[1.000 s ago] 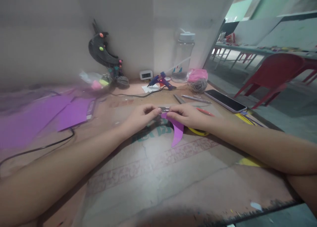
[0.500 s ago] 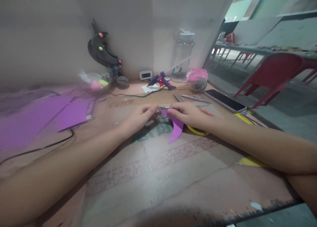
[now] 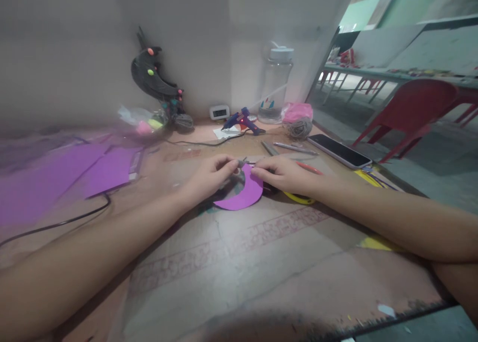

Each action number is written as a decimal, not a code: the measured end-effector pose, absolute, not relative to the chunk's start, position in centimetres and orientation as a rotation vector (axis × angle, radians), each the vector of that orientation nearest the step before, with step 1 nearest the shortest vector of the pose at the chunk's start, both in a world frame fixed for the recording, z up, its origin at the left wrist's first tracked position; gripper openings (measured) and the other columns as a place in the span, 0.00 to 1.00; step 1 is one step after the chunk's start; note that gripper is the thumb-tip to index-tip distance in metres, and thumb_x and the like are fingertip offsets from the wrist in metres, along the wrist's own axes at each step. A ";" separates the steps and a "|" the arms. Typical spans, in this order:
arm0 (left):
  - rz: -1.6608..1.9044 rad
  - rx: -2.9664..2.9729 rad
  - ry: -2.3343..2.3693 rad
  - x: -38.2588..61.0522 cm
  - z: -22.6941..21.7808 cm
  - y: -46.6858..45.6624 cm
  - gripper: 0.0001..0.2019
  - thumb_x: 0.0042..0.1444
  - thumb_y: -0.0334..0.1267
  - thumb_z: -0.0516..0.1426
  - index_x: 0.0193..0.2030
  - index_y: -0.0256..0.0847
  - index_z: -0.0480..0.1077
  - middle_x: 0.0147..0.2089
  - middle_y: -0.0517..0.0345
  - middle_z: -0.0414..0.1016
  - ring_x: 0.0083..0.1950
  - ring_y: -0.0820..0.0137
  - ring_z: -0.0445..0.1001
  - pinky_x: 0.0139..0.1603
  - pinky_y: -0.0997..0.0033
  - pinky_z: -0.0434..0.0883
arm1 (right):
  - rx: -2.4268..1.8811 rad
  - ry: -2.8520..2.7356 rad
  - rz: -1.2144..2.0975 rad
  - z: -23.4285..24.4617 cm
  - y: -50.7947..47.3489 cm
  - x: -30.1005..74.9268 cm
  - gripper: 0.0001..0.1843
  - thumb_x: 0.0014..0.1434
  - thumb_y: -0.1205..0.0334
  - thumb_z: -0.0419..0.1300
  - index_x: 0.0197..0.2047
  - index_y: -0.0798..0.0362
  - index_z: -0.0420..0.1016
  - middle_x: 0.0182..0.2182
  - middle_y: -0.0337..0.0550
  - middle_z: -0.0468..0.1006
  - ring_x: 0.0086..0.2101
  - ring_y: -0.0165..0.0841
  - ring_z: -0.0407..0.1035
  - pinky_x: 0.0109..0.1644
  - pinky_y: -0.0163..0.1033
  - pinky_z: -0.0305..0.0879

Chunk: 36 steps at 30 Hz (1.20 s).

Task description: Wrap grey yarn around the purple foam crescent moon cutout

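Observation:
Both my hands meet at the middle of the table over a purple crescent-shaped foam piece (image 3: 244, 195). My left hand (image 3: 211, 175) has its fingers pinched at the crescent's upper tip, where a small metal tool (image 3: 244, 161) shows between the two hands. My right hand (image 3: 284, 172) is closed with its fingertips on the same upper end of the crescent. The crescent lies nearly flat on the cardboard-covered table (image 3: 239, 262), curving down and left beneath my left hand.
Purple foam sheets (image 3: 108, 170) lie at the left, a black cable (image 3: 56, 225) beside them. At the back stand a black crescent craft (image 3: 153, 80), a glue gun (image 3: 242, 120), a clear jar (image 3: 276, 85) and twine (image 3: 298, 128). A phone (image 3: 338, 150) and pens (image 3: 295, 148) lie right. Red chair (image 3: 414, 110) beyond.
The purple crescent has swung from hanging down at the right to lying flat toward the left under my left hand. Both hands stayed nearly in place.

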<state>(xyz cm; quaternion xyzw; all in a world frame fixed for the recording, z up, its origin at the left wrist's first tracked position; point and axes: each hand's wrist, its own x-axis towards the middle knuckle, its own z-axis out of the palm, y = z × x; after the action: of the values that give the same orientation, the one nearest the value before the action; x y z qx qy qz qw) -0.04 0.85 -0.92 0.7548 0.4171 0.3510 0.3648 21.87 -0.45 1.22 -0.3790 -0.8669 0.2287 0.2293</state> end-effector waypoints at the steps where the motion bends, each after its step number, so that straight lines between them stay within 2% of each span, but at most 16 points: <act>1: 0.897 1.938 1.073 0.0 -0.8 0.7 0.15 0.62 0.48 0.53 0.35 0.38 0.70 0.34 0.57 0.75 0.35 0.70 0.72 0.38 0.71 0.66 | -1.050 -2.332 0.605 1.1 -0.4 22.0 0.17 0.65 0.56 0.52 0.28 0.55 0.67 0.23 0.37 0.69 0.26 0.27 0.63 0.32 0.34 0.57; 3: 0.876 1.940 1.070 0.1 -0.6 0.6 0.14 0.62 0.47 0.53 0.34 0.37 0.70 0.33 0.57 0.75 0.35 0.70 0.72 0.38 0.71 0.66 | -1.068 -2.195 0.588 0.8 -0.1 22.2 0.11 0.64 0.55 0.55 0.37 0.55 0.70 0.27 0.38 0.72 0.27 0.28 0.65 0.32 0.34 0.59; 6: 0.839 1.960 1.063 0.1 -0.6 0.5 0.15 0.62 0.47 0.53 0.34 0.37 0.70 0.33 0.57 0.75 0.34 0.70 0.71 0.37 0.72 0.66 | -1.006 -2.083 0.789 0.1 0.3 22.4 0.16 0.62 0.57 0.59 0.50 0.53 0.66 0.34 0.40 0.75 0.26 0.27 0.67 0.30 0.34 0.63; 10: 0.797 2.003 1.031 0.1 -0.8 0.7 0.15 0.62 0.47 0.52 0.36 0.38 0.71 0.34 0.57 0.76 0.35 0.69 0.72 0.37 0.72 0.66 | -0.824 -2.059 1.077 -0.6 0.7 22.4 0.20 0.60 0.62 0.60 0.55 0.50 0.63 0.50 0.46 0.73 0.32 0.26 0.70 0.32 0.34 0.69; 13: 0.775 2.029 1.028 0.1 -0.8 0.7 0.15 0.63 0.47 0.51 0.35 0.38 0.70 0.32 0.57 0.75 0.34 0.70 0.71 0.36 0.72 0.66 | -0.832 -2.053 1.155 -0.7 0.9 22.4 0.17 0.60 0.63 0.60 0.53 0.51 0.66 0.41 0.42 0.75 0.34 0.29 0.71 0.35 0.34 0.69; 17: 0.777 2.033 1.044 0.2 -0.6 0.6 0.15 0.62 0.47 0.52 0.35 0.38 0.71 0.33 0.57 0.76 0.33 0.70 0.71 0.35 0.73 0.66 | -0.917 -2.079 1.098 -0.3 1.0 22.5 0.14 0.59 0.59 0.62 0.47 0.53 0.71 0.29 0.36 0.72 0.30 0.28 0.68 0.34 0.34 0.66; 21: 0.753 2.017 1.070 0.2 -0.5 0.4 0.15 0.62 0.47 0.52 0.35 0.38 0.71 0.31 0.58 0.75 0.31 0.71 0.70 0.31 0.74 0.66 | -1.011 -2.106 1.000 0.1 1.0 22.5 0.14 0.58 0.56 0.63 0.44 0.54 0.74 0.30 0.38 0.74 0.30 0.29 0.68 0.34 0.34 0.64; 24: 0.754 1.998 1.064 0.2 -0.7 0.4 0.15 0.62 0.48 0.52 0.35 0.38 0.71 0.29 0.58 0.74 0.29 0.72 0.70 0.30 0.75 0.65 | -1.055 -2.132 0.907 0.2 1.0 22.5 0.17 0.56 0.56 0.64 0.47 0.54 0.75 0.28 0.37 0.74 0.27 0.27 0.66 0.30 0.33 0.62; 28: 0.765 1.993 1.054 0.2 -0.7 0.4 0.15 0.62 0.47 0.52 0.34 0.38 0.70 0.30 0.58 0.75 0.29 0.72 0.70 0.31 0.75 0.66 | -0.967 -2.083 1.072 0.3 1.0 22.3 0.20 0.56 0.61 0.64 0.52 0.53 0.70 0.42 0.43 0.77 0.30 0.26 0.69 0.27 0.30 0.63; 29: 0.765 2.000 1.052 0.2 -0.6 0.4 0.14 0.62 0.47 0.52 0.34 0.38 0.70 0.31 0.58 0.75 0.30 0.72 0.70 0.31 0.75 0.66 | -0.951 -2.057 1.151 0.3 1.0 22.3 0.20 0.57 0.62 0.63 0.53 0.52 0.69 0.42 0.43 0.77 0.30 0.26 0.69 0.26 0.30 0.64; 33: 0.741 2.010 1.046 0.3 -0.5 0.3 0.15 0.62 0.47 0.52 0.34 0.39 0.70 0.30 0.58 0.73 0.30 0.71 0.69 0.30 0.75 0.64 | -0.939 -2.000 1.303 0.3 0.8 22.1 0.13 0.61 0.63 0.59 0.50 0.53 0.67 0.27 0.35 0.73 0.24 0.24 0.67 0.25 0.29 0.64; 36: 0.739 2.009 1.046 0.3 -0.4 0.2 0.14 0.62 0.47 0.52 0.34 0.38 0.69 0.30 0.58 0.73 0.29 0.72 0.68 0.30 0.75 0.64 | -0.949 -2.011 1.238 0.2 0.9 22.2 0.09 0.63 0.63 0.57 0.46 0.54 0.69 0.23 0.32 0.69 0.22 0.24 0.65 0.24 0.29 0.61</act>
<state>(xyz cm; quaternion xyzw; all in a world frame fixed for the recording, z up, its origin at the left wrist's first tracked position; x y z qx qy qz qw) 0.27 0.24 -0.39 0.7832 0.4077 0.2880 0.3706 22.23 0.85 0.16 -0.3563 -0.7553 0.4649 0.2940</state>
